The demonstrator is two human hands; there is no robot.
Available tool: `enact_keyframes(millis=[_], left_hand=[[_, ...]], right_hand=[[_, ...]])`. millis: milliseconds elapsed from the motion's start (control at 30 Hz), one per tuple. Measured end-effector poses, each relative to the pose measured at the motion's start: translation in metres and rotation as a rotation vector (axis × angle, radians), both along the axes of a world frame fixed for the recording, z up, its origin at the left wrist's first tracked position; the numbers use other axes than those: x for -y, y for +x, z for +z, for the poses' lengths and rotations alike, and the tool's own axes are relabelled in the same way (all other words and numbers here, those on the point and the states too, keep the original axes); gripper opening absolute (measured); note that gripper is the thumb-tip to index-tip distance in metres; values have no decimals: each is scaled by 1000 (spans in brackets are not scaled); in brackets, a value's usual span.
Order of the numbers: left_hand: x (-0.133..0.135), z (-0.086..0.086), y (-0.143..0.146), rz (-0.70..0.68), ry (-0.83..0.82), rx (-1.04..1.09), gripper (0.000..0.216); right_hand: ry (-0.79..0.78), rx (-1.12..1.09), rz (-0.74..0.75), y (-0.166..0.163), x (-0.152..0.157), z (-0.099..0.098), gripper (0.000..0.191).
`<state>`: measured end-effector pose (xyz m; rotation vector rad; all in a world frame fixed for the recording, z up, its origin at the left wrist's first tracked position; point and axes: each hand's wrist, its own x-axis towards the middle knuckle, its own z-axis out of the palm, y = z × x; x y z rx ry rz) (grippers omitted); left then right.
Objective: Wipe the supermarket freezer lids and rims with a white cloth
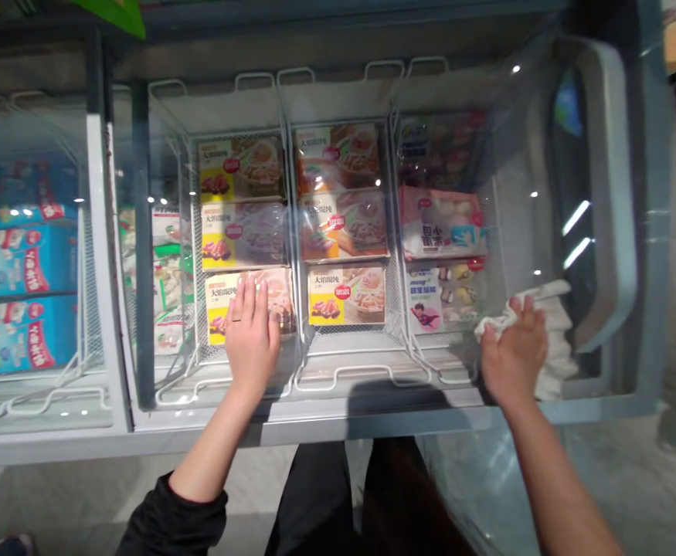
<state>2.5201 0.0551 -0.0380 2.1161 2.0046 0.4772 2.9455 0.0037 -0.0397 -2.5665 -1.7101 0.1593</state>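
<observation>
Nearest, the person's dark trousers (317, 502) stand on the near side of the glass lid (520, 185), over a pale floor (100, 502), and a black sleeve (181, 513) is bunched at the left forearm. The freezer's grey front rim (314, 431) runs along the lid's near edge. Over the right part of the lid, close to that edge, the right hand (514, 351) is open and palm down on a crumpled white cloth (555, 324), thumb held away from the fingers; the cloth lies on the lid and spreads out past the hand to the right. The left hand (252, 328) is open too, flat on the left half of the lid with nothing in its grip, a thin ring on one finger. Beneath the lid, white wire baskets (343, 371) hold the food: yellow-fronted boxes (243, 235) in a column under the left hand, more boxes (346, 293) beside them under the lid's middle, and a pink bag (442, 224) among other bags farther right. Green-and-white bags (169, 286) sit under the lid's left end, and blue packs (28, 259) lie beyond it to the left. A grey curved handle (609, 193) stands at the lid's right end. Past the lid's far left corner hangs something bright green (120, 14), cut off by the view.
</observation>
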Motion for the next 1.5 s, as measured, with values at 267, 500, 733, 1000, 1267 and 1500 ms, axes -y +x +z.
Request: enact_keyframes(millis=[267, 500, 733, 1000, 1267, 1500], left_hand=[[0, 3, 8, 30, 4, 32, 70], [16, 11, 112, -316, 53, 182, 76], [6, 7, 219, -277, 12, 183, 77], [7, -4, 230, -233, 73, 81, 78], [9, -5, 232, -221, 85, 33, 78], [9, -7, 231, -208, 94, 34, 77]], right_hand=[[66, 83, 283, -80, 48, -10, 79], [-46, -247, 775, -67, -3, 10, 67], [-42, -212, 634, 1, 9, 14, 65], [23, -109, 498, 76, 64, 9, 73], [50, -177, 499, 65, -17, 1, 75], [78, -227, 618, 50, -29, 15, 68]])
